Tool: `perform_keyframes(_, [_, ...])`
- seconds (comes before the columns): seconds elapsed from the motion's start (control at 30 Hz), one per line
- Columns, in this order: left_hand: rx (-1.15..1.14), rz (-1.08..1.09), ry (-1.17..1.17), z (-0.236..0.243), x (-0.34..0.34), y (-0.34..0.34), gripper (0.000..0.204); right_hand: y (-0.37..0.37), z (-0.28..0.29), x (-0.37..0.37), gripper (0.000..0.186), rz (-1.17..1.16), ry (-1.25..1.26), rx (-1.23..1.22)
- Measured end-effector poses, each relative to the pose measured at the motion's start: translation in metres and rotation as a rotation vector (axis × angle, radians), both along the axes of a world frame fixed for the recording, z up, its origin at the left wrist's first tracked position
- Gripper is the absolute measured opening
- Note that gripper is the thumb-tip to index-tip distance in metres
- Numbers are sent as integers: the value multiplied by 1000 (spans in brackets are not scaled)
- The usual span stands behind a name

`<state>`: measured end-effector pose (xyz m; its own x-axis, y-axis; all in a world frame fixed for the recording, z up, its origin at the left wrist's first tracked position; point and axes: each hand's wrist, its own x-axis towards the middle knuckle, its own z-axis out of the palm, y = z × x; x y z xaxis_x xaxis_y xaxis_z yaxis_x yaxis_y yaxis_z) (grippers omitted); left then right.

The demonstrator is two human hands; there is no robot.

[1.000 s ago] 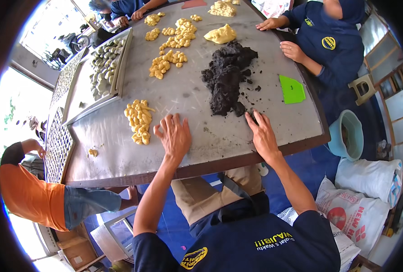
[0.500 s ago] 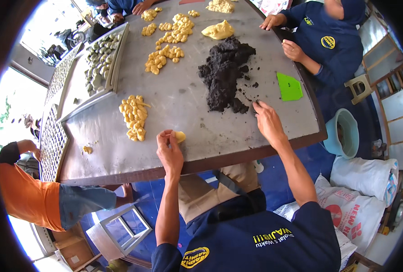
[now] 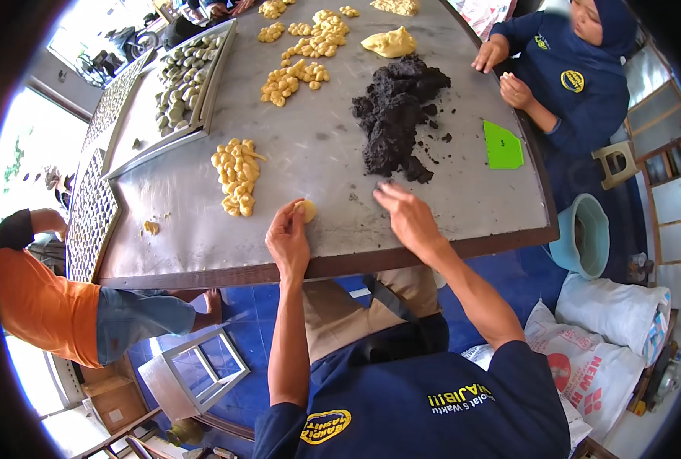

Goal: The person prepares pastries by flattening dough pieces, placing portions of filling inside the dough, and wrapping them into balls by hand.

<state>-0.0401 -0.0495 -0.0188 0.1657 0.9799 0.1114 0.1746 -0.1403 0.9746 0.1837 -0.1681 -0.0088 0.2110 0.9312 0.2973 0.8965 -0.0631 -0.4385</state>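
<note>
My left hand (image 3: 287, 237) pinches a small flattened round of yellow dough (image 3: 305, 210) over the table's front edge. My right hand (image 3: 408, 214) is just below the heap of dark crumbly paste (image 3: 394, 115), fingertips close together and dark; what they hold, if anything, is too small to make out. A cluster of yellow dough lumps (image 3: 237, 176) lies beside my left hand, with more lumps (image 3: 314, 38) and a smooth dough mass (image 3: 389, 43) farther back. A green scraper (image 3: 503, 145) lies at the right.
A tray of greenish pieces (image 3: 180, 84) and racks of small pieces (image 3: 92, 218) line the left. Co-workers stand left (image 3: 50, 306), right (image 3: 570, 99) and at the far end. A blue tub (image 3: 585, 237), white sacks (image 3: 585, 344) and a metal frame (image 3: 203, 367) are below.
My left hand has closed on a dough piece at the front edge. My right hand has come leftward from the crumbs by the dark paste. The view has shifted slightly.
</note>
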Motion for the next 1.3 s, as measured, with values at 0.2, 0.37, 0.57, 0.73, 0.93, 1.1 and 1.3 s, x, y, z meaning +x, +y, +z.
perform_keyframes(0.2, [-4, -18, 52, -2, -5, 0, 23, -56, 15, -35, 50, 464, 13, -137])
perform_keyframes(0.37, [3, -22, 49, 4, -3, 0, 24, -45, 25, -11, 46, 270, 44, 11])
perform_keyframes(0.57, [21, -20, 67, 10, 1, -3, 25, 5, 14, 14, 41, 100, 17, 54])
perform_keyframes(0.73, [20, -33, 91, 8, 1, -3, 26, 28, 21, -3, 35, 201, -59, -5])
perform_keyframes(0.93, [-2, -6, 37, 5, 0, -2, 26, -8, 11, -41, 26, 463, -32, -23])
perform_keyframes(1.1, [-36, -3, -88, 2, -2, 2, 28, -28, 10, 24, 39, 162, -59, 37])
perform_keyframes(1.3, [-169, -137, -157, 7, 16, -5, 38, -55, 9, 21, 51, -138, -53, -17])
